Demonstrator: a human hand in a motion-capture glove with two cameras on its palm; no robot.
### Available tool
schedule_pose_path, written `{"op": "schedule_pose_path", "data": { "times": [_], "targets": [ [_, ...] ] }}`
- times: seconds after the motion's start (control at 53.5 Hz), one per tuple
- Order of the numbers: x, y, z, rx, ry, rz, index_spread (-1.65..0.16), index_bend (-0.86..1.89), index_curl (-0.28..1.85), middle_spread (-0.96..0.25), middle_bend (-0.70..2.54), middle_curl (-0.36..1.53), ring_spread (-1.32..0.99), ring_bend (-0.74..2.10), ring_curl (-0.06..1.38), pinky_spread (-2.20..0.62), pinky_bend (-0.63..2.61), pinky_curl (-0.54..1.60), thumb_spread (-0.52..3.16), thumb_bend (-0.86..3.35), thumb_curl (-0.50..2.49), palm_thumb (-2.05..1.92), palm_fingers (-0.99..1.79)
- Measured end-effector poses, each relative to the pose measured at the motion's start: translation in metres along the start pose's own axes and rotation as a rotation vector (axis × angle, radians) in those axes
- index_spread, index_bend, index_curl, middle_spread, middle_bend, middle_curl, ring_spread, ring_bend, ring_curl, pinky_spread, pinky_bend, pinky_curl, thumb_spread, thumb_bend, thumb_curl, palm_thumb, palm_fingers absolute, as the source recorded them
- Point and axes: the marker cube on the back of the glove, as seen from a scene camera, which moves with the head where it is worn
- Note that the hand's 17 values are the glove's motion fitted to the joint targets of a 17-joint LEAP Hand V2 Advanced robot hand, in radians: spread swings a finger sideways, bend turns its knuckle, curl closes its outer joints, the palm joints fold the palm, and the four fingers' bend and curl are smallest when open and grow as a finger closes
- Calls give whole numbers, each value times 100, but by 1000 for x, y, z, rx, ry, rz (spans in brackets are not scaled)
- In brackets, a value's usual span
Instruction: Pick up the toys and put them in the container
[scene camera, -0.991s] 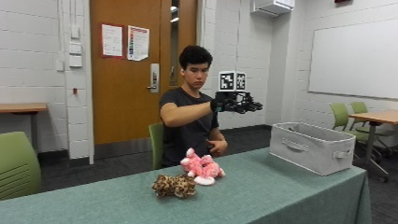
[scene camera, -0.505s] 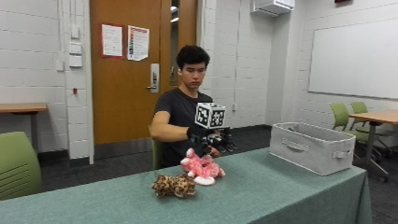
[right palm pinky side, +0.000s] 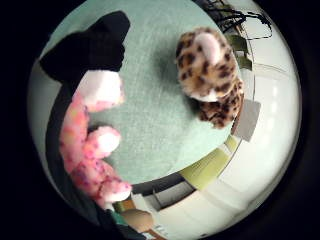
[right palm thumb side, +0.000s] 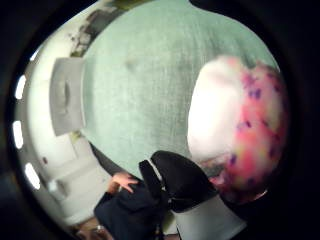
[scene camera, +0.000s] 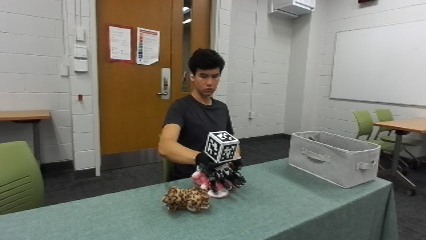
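Reaching down over the table with the gloved right hand (scene camera: 221, 175), fingers spread out and pointing down at the pink toy (scene camera: 212, 185). Touching or almost touching the pink toy, but not clear whether gripping it yet; fingers looking mostly straight, not curled around anything. Showing the pink toy very close to the palm in both palm views, with white and pink spotted fur (right palm thumb side: 235, 125) filling a big part of one and its paws (right palm pinky side: 95, 145) lying beside the glove's black edge in the other.

Going from left to right on the green table (scene camera: 299, 210): lying first, a little spotted leopard toy (scene camera: 187, 198), brown with dark spots, just beside the pink toy and apart from the hand. Sitting next, the pink toy under the hand. Standing far to the right, well apart from both toys, a grey container (scene camera: 334, 157) with a handle on its side, near the table's end.

Hiding the bare hand behind the gloved one.
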Motion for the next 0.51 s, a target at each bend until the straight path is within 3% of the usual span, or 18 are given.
{"op": "schedule_pose_path", "data": {
  "times": [0.393, 0.505],
  "targets": [
    [10, 28, 17, 119, -80, 69, -33, 30, 33, -4, 8, 20, -5, 21, 24, -8, 115, 39, 117, 7, 25, 19, -3],
    [14, 32, 15, 165, -83, 89, -35, 49, 37, -9, 11, 18, -16, 42, 27, -14, 99, 33, 126, 16, 29, 36, 26]
  ]
}}
